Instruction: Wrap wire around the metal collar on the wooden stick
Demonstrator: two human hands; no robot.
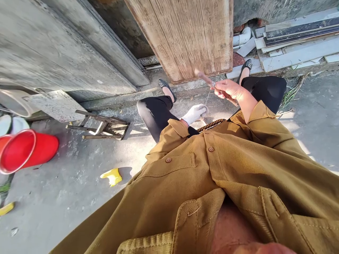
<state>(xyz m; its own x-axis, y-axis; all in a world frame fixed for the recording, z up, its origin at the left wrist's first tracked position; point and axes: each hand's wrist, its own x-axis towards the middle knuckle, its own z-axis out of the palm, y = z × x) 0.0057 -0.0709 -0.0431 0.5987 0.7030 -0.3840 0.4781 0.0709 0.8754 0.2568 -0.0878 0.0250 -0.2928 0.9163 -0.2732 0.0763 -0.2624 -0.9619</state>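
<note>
My right hand (pixel 231 88), bare, is wrapped round a short brown stick (pixel 205 77). Pale string (pixel 212 84) is wound about the stick just beyond my fingers. From there a thin taut strand (pixel 208 97) runs down to my left hand (pixel 195 114). That hand wears a white glove and is closed on the strand, low between my knees. Below the gloved fingers lies a dark and tan striped band (pixel 212 125), partly covered by my shirt.
A wooden panel (pixel 190 38) leans ahead, beside grey boards (pixel 66 42). On the left stand a small wooden stool (pixel 102 125) and red buckets (pixel 39 146). A yellow piece (pixel 112 176) lies on the concrete. Stacked tiles (pixel 296 53) and a white pipe (pixel 243 37) are at right.
</note>
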